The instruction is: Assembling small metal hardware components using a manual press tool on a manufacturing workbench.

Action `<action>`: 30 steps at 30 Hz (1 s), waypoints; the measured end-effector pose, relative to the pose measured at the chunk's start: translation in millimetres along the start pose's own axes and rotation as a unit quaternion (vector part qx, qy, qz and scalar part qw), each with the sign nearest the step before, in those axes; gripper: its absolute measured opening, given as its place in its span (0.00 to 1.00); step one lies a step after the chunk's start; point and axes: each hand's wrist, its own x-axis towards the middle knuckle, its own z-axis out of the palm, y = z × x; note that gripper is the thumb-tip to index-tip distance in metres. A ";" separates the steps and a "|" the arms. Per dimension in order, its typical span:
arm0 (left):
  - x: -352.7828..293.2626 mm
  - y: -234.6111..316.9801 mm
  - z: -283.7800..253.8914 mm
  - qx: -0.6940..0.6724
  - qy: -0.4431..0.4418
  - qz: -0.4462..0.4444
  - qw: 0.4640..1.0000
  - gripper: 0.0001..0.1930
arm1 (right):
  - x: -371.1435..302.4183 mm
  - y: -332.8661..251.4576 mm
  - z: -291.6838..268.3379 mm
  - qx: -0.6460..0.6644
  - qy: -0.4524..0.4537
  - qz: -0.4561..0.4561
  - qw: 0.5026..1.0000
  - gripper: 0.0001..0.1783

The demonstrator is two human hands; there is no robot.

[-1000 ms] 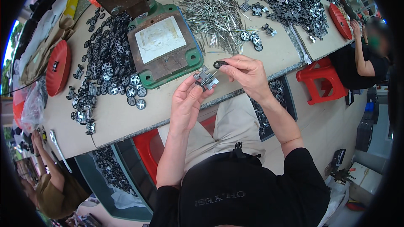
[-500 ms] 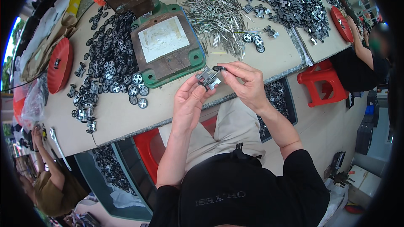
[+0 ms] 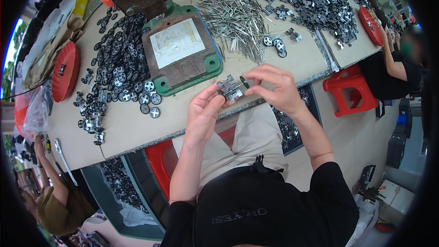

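Chassis [image 3: 230, 88], silver-grey and blocky

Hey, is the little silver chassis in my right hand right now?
No, your left hand grips the silver chassis, while your right hand is at the black wheel beside it.

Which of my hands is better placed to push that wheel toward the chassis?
Probably your right hand: its thumb and forefinger are right at the wheel, on the chassis's right side. Your left hand is busy holding the chassis.
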 end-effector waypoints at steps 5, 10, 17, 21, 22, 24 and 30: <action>2.5 2.7 0.1 0.026 -0.007 -0.022 0.999 0.19 | 12.0 6.4 -6.1 0.003 -0.063 -0.058 0.996 0.19; 2.7 0.0 -2.6 0.040 -0.023 0.018 0.999 0.18 | 4.8 15.0 7.0 0.052 -0.079 0.072 0.993 0.18; -0.4 6.2 4.2 -0.026 0.006 -0.005 1.000 0.18 | -4.5 17.6 28.2 0.246 -0.022 0.182 0.952 0.10; -0.9 35.5 6.2 0.097 -0.014 -0.025 0.995 0.19 | 24.1 -13.3 0.7 0.053 -0.133 0.077 0.987 0.09; 1.9 45.6 9.3 0.224 -0.011 -0.009 0.974 0.18 | 30.7 -18.2 0.4 0.003 -0.163 0.047 0.986 0.10; 12.5 60.6 15.1 0.350 0.013 0.031 0.936 0.12 | 42.5 -18.9 4.5 -0.045 -0.194 0.013 0.980 0.11; 70.1 114.6 -19.2 0.521 0.181 0.215 0.806 0.12 | 75.1 -17.0 2.4 -0.043 -0.070 0.009 0.997 0.11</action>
